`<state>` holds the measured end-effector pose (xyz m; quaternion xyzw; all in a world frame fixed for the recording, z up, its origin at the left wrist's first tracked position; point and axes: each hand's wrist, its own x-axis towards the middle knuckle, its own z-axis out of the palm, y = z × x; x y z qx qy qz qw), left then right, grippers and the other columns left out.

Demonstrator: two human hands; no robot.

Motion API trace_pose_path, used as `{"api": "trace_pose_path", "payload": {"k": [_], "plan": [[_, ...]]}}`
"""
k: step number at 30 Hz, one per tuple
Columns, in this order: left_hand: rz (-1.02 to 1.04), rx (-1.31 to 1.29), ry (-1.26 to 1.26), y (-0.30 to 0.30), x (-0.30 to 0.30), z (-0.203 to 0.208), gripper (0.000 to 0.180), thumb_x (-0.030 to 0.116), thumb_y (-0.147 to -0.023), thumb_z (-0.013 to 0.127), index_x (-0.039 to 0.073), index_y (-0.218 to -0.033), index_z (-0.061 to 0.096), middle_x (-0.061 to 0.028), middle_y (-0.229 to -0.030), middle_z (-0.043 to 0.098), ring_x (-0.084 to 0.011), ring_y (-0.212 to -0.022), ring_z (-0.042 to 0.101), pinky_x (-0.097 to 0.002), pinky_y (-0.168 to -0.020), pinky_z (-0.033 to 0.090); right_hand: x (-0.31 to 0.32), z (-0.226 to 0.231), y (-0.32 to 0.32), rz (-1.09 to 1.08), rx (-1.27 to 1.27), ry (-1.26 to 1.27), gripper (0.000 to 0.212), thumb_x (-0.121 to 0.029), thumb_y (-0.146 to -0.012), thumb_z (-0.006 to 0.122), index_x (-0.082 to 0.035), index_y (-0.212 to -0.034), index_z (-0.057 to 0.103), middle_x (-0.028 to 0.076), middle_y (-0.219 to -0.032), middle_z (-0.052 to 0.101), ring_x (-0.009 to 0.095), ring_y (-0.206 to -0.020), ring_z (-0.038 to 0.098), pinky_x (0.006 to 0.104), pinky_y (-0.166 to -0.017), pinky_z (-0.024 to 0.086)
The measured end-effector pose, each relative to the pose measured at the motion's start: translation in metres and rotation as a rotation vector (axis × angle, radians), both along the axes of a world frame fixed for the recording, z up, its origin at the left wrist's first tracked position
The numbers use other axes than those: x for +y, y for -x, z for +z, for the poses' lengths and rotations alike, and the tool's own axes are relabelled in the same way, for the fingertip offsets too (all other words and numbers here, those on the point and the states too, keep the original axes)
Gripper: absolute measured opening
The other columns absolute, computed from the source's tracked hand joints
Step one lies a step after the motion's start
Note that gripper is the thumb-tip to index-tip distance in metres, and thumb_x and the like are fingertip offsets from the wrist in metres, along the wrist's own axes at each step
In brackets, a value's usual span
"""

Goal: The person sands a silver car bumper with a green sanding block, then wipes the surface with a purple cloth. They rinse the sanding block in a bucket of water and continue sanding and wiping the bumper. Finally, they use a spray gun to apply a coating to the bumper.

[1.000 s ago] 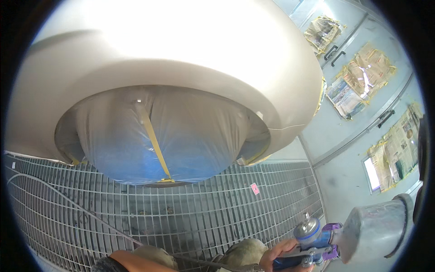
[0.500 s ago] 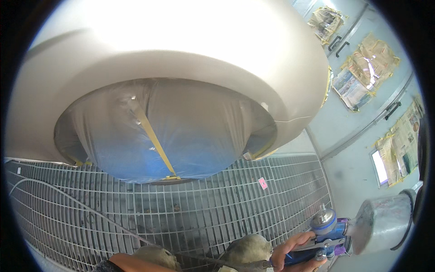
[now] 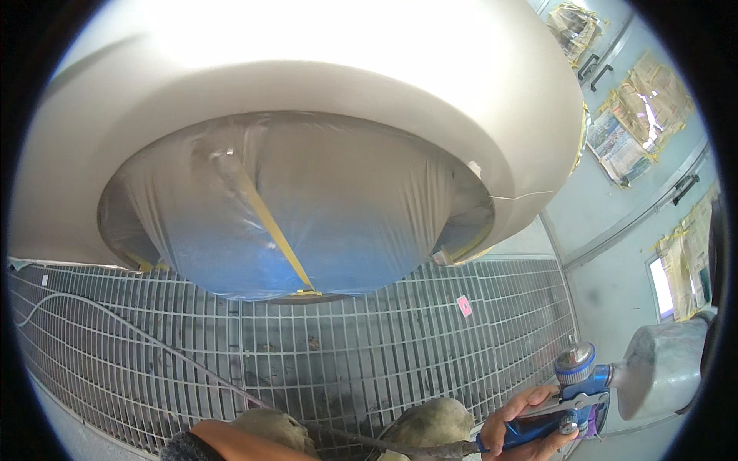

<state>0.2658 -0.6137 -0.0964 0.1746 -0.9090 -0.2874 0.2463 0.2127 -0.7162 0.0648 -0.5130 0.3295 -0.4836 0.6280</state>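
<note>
My right hand (image 3: 501,430) is closed around the blue handle of a spray gun (image 3: 567,407) at the lower right. Its fingers lie by the silver trigger, and one fingertip is beside a round silver knob. The gun's silver and blue air cap (image 3: 575,361) points away from me, toward the far side. A translucent, paint-stained cup (image 3: 659,369) extends rightward from the gun. An air hose (image 3: 392,444) joins the handle's end. My left forearm (image 3: 246,442), with a dark sleeve, crosses the lower edge; the left hand lies outside the picture.
Ahead stands a pale car body panel (image 3: 330,81), its wheel arch covered by plastic film (image 3: 338,200) with yellow tape (image 3: 269,223). Metal floor grating (image 3: 346,338) carries a pink card (image 3: 463,306) and a trailing hose. Taped paper (image 3: 649,100) covers parts of the right wall (image 3: 607,300).
The view has shifted a little, so the wheel arch sits higher and farther right. My right hand and the spray gun appear farther right, with the cup at a slightly different angle.
</note>
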Motion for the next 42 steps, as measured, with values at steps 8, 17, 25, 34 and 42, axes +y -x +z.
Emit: {"api": "trace_pose_path", "payload": {"k": [8, 17, 25, 34, 42], "plan": [[0.122, 0.032, -0.105, -0.009, 0.002, 0.009, 0.024, 0.027, -0.079, 0.059, 0.009, -0.066, 0.069, -0.0116, -0.066, 0.069, -0.0296, -0.062, 0.070, -0.0452, -0.052, 0.055, -0.008, -0.001, -0.019, 0.130, 0.005, -0.032, 0.082, -0.076, -0.078, 0.064, -0.004, -0.115, 0.052, 0.016, -0.086, 0.061, 0.019, -0.048, 0.054, 0.0280, -0.044, 0.043], [0.054, 0.031, 0.029, 0.002, 0.002, -0.013, 0.025, 0.027, -0.079, 0.058, 0.010, -0.065, 0.069, -0.0107, -0.065, 0.069, -0.0284, -0.060, 0.070, -0.0425, -0.052, 0.055, -0.037, -0.048, -0.004, -0.260, -0.117, 0.054, 0.074, -0.074, -0.089, 0.049, -0.004, -0.114, 0.048, 0.014, -0.089, 0.061, 0.016, -0.040, 0.048, 0.0269, -0.036, 0.036], [0.033, -0.018, 0.067, -0.006, 0.001, -0.001, 0.025, 0.026, -0.080, 0.058, 0.009, -0.065, 0.070, -0.0108, -0.066, 0.069, -0.0274, -0.058, 0.069, -0.0415, -0.050, 0.053, -0.017, -0.017, -0.013, 0.039, 0.040, -0.035, 0.092, -0.084, -0.073, 0.061, -0.004, -0.115, 0.051, 0.014, -0.086, 0.062, 0.018, -0.046, 0.053, 0.0275, -0.044, 0.043], [0.016, 0.007, 0.057, 0.000, -0.001, -0.008, 0.021, 0.025, -0.084, 0.057, 0.010, -0.074, 0.069, -0.0083, -0.066, 0.068, -0.0256, -0.059, 0.069, -0.0410, -0.052, 0.053, -0.042, -0.065, 0.000, -0.194, -0.153, 0.110, 0.074, -0.073, -0.094, 0.041, -0.002, -0.112, 0.047, 0.013, -0.082, 0.059, 0.015, -0.034, 0.044, 0.0251, -0.030, 0.031], [0.005, -0.027, 0.081, -0.006, -0.006, -0.001, 0.020, 0.024, -0.084, 0.057, 0.011, -0.074, 0.068, -0.0077, -0.067, 0.067, -0.0234, -0.060, 0.069, -0.0385, -0.053, 0.054, -0.046, -0.054, -0.009, -0.023, -0.125, 0.129, 0.075, -0.077, -0.089, 0.047, -0.004, -0.107, 0.044, 0.012, -0.075, 0.058, 0.016, -0.034, 0.046, 0.0263, -0.032, 0.035]]}}
